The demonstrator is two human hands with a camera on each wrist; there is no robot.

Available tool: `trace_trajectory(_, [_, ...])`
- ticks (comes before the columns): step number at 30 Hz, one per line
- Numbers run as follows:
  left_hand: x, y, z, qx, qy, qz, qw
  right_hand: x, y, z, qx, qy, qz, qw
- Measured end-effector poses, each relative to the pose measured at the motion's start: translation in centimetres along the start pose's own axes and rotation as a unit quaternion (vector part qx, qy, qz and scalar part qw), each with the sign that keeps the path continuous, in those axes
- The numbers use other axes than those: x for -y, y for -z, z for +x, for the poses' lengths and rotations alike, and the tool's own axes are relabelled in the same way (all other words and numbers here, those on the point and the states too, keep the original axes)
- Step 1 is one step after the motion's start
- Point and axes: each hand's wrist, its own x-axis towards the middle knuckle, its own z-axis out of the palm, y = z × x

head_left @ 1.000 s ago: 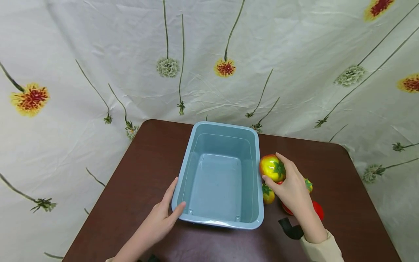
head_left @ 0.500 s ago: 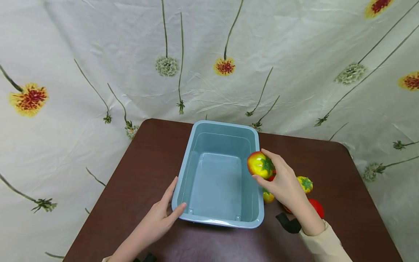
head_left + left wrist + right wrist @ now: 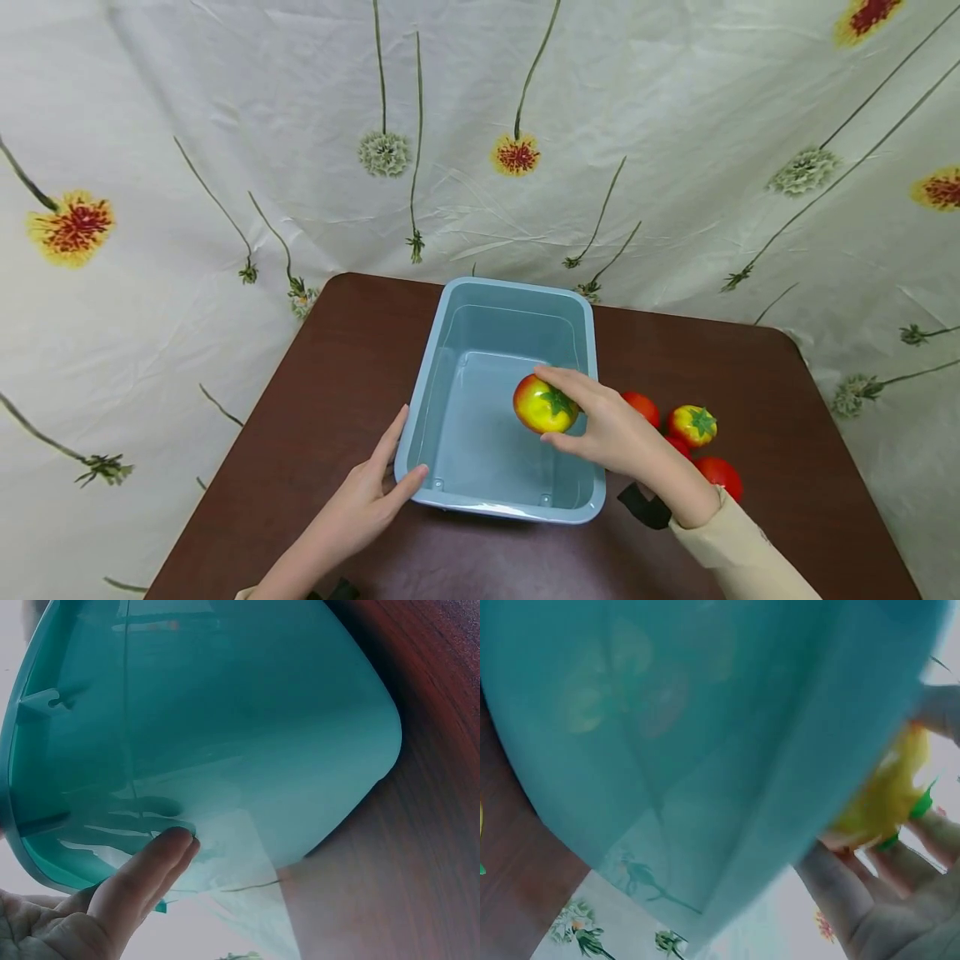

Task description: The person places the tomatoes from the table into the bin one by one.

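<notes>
My right hand (image 3: 611, 425) holds a yellow-and-red toy tomato (image 3: 538, 406) with a green leafy top, thumb and fingers around its sides. It hangs over the inside of a blue plastic basin (image 3: 427, 392), past the right rim. In the right wrist view the tomato (image 3: 889, 795) shows behind the rim, partly hidden by the basin wall. My left hand (image 3: 371, 487) grips the basin's front left corner, its thumb over the rim. The left wrist view shows the fingers (image 3: 142, 881) of that hand lying along the outer wall.
Right of the basin lie a red tomato (image 3: 640, 406), a yellow-and-red one (image 3: 693, 425) and more red ones (image 3: 720, 477), partly hidden by my right arm. The dark brown table (image 3: 337, 367) ends at a flower-printed cloth (image 3: 300, 125) behind.
My right hand has carried the yellow-and-red tomato left, from beside the basin across its right rim to above the inside. My left hand has stayed at the corner.
</notes>
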Motion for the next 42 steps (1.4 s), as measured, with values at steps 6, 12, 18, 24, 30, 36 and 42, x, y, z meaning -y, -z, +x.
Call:
trace_trajectory(6, [0.1,0.0,0.0,-0.002,-0.006,-0.001,1.0000,-0.3,-0.7,0.3,0.081,0.003,-0.010,0.9967])
trace_trajectory(12, [0.2,-0.1,0.0,-0.005,-0.006,-0.010,0.9999,-0.2,-0.9,0.3,0.103,-0.004,-0.034,0.9941])
trace_trajectory(18, [0.2,-0.2,0.1,-0.007,0.001,-0.008,0.9999,-0.6,-0.8,-0.1,0.105,0.006,-0.051,0.9932])
trace_trajectory(24, [0.2,-0.2,0.1,-0.007,0.001,-0.013,0.9999,-1.0,-0.5,-0.6,0.057,0.031,-0.045,0.9969])
trace_trajectory(30, [0.2,-0.3,0.2,-0.009,0.002,-0.013,0.9999,-2.2,0.2,-1.6,-0.063,0.038,0.004,0.9973])
trace_trajectory(36, [0.3,-0.4,0.2,-0.013,0.005,-0.011,0.9998,-4.2,1.0,-3.2,-0.186,-0.040,0.067,0.9794])
trace_trajectory(42, [0.3,-0.6,0.1,-0.019,0.001,-0.017,0.9997,-6.6,0.5,-4.9,-0.177,-0.181,0.121,0.9600])
